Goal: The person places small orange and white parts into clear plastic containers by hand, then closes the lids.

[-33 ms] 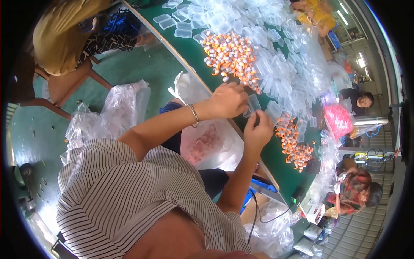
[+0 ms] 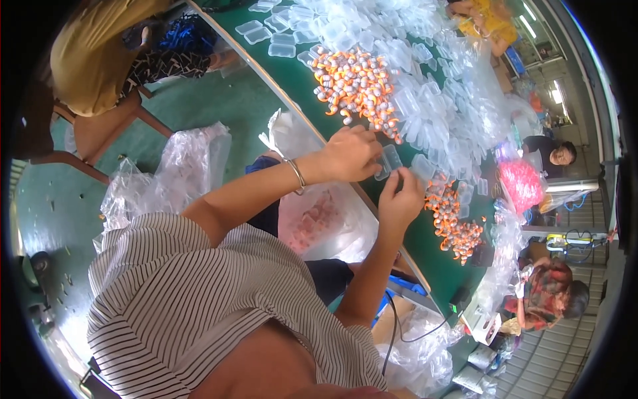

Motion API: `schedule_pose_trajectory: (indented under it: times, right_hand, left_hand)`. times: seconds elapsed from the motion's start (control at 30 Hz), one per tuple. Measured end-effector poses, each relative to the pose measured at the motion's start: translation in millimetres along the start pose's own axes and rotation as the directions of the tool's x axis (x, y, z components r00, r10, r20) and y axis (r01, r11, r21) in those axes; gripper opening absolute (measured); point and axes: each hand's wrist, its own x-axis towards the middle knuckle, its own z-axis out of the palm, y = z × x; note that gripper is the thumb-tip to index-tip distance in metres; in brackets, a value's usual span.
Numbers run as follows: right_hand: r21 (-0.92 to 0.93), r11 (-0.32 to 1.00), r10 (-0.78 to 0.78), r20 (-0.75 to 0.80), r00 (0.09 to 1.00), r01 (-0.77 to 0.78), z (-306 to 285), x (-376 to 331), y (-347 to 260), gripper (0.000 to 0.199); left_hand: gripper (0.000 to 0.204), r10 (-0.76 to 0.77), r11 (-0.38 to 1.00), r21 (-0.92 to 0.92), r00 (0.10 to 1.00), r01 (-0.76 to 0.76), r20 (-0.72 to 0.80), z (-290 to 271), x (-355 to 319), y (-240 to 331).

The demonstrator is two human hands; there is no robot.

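A small clear plastic box [image 2: 391, 159] lies at the green table's near edge, between my two hands. My left hand [image 2: 353, 154] is closed, its curled fingertips at the box's left side, just below a pile of small orange, white and grey pieces [image 2: 355, 83]. At the right end of the box, my right hand [image 2: 403, 199] has thumb and forefinger brought together in a pinch. Whatever sits between those fingertips is too small to make out. A second, smaller pile of orange and grey pieces [image 2: 455, 223] lies to the right of my right hand.
A large heap of clear plastic boxes [image 2: 425, 110] covers the far side of the green table [image 2: 415, 249]. By my lap, a plastic bag [image 2: 322, 223] holds pinkish pieces. Beyond stands a pink bag [image 2: 520, 185]. Other people sit around; a brown chair [image 2: 109, 136] is at left.
My right hand has shifted very slightly to the right and up, away from the end of the clear box. My left hand stays almost where it was.
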Motion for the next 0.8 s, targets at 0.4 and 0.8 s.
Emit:
schedule_pose_trajectory:
  times: [0.4, 0.8]
  right_hand:
    - [-0.278, 0.959, -0.018, 0.126, 0.992, 0.053, 4.1, 17.6, 16.3, 0.026]
    - [0.206, 0.975, -0.095, 0.048, 0.994, 0.083, -5.8, 9.6, 7.5, 0.017]
  left_hand:
    - [0.032, 0.129, 0.990, -0.065, 0.991, -0.126, 0.043, -1.6, -1.6, -9.9]
    - [0.070, 0.130, 0.985, -0.116, 0.991, -0.125, 0.043, -2.4, 4.6, -5.1]
